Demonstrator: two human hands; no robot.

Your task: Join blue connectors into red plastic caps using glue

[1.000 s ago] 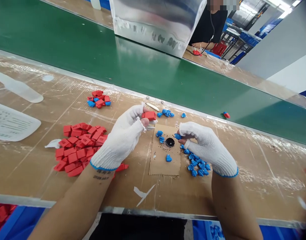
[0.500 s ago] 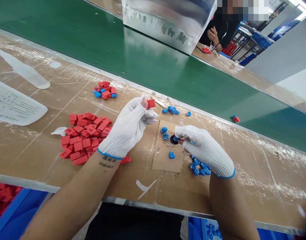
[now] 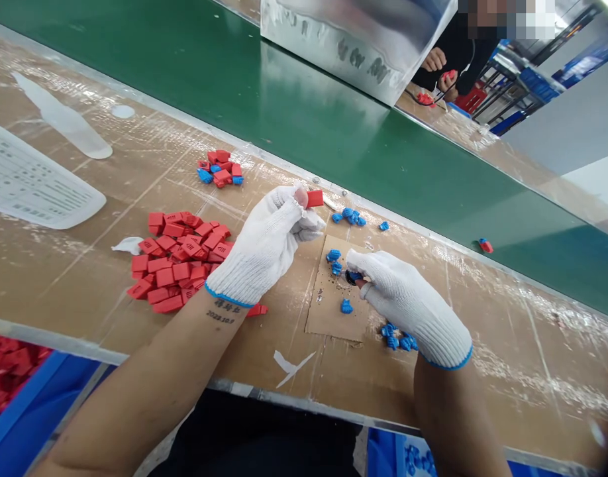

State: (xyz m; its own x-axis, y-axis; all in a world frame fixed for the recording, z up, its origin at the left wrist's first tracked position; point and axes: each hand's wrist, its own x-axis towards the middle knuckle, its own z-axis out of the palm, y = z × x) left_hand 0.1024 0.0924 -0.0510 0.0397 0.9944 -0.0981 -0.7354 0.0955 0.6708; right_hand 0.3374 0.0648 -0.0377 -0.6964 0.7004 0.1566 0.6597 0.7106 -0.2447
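Observation:
My left hand (image 3: 277, 235), in a white knit glove, pinches a small red plastic block (image 3: 314, 198) between thumb and finger above the table. My right hand (image 3: 396, 288), gloved too, closes on a small blue plastic piece (image 3: 354, 275) over a dark round dish on a cardboard sheet (image 3: 328, 311). Fingers partly hide that piece and the dish. Loose blue pieces (image 3: 346, 306) lie on the cardboard, which has dark specks. Left of my left wrist is a heap of red blocks (image 3: 172, 273). More blue pieces (image 3: 393, 342) lie under my right wrist.
A green conveyor belt (image 3: 195, 86) runs behind the table, carrying a red-and-blue piece (image 3: 485, 246). A metal housing (image 3: 348, 53) spans it. Mixed pieces (image 3: 222, 171) sit near the belt. Blue bins (image 3: 46, 391) stand below the front edge. A co-worker's hands (image 3: 443, 69) are across the belt.
The whole view has shifted slightly. Both my hands keep their grips, and my right hand stays at the dark dish. Across the belt, the co-worker's hands have moved apart, with one holding something red.

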